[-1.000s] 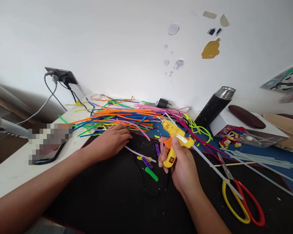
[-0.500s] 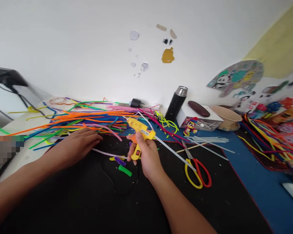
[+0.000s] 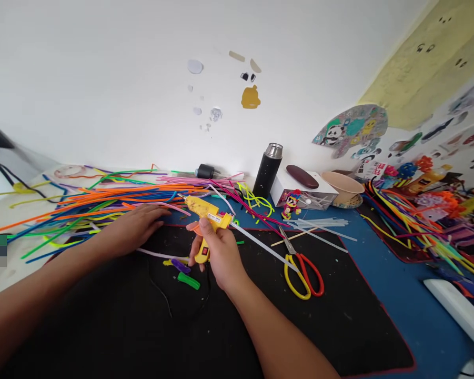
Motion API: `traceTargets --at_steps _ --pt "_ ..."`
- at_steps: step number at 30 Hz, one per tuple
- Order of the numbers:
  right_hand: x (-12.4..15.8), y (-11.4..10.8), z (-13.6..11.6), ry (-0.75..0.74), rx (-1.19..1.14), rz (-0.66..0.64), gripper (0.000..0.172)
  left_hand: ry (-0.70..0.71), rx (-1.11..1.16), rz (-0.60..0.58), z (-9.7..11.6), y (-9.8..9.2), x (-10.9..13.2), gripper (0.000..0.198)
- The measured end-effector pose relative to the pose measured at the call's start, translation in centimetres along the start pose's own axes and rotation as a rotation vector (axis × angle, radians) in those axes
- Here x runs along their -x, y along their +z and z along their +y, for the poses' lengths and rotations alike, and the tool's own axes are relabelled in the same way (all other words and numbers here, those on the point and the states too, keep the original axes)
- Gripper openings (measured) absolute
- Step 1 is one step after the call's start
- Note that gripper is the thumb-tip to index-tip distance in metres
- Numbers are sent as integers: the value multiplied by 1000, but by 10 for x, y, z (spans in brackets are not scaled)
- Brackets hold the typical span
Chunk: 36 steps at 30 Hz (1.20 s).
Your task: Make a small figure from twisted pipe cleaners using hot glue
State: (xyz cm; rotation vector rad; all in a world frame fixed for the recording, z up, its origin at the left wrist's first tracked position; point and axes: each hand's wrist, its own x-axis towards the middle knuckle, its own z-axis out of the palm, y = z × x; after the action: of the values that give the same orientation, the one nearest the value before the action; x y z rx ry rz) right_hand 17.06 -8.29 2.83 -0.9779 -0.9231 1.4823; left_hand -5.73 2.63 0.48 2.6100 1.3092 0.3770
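Observation:
My right hand is wrapped round the handle of a yellow hot glue gun, nozzle pointing up and left. A long translucent glue stick sticks out of its back end, over the scissors. My left hand lies palm down at the near edge of a pile of coloured pipe cleaners, fingers stretched forward; what is under the palm is hidden. A pale pipe cleaner runs from beneath it towards the glue gun. Short purple and green folded pieces lie below the gun.
Scissors with yellow and red handles lie on the black mat. Behind stand a black thermos, a white box, a small figure and a beige bowl. Loose glue sticks and more pipe cleaners are to the right.
The view has swung to the right, so the wall and table things sit further left. My right hand still grips the glue gun; my left hand stays by the pile.

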Motion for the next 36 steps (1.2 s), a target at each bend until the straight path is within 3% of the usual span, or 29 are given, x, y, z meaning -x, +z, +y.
traceTargets --at_steps 10,23,29,36 --pt "3 3 2 -24 26 -15 62 74 61 -29 26 -16 17 39" --pt "3 1 7 -42 54 17 56 98 83 -37 28 -4 -12 34" --pt "4 2 1 -51 38 15 59 66 183 41 31 -22 6 32" --pt "4 -2 -2 -83 -2 60 53 -96 283 111 36 -42 31 32"
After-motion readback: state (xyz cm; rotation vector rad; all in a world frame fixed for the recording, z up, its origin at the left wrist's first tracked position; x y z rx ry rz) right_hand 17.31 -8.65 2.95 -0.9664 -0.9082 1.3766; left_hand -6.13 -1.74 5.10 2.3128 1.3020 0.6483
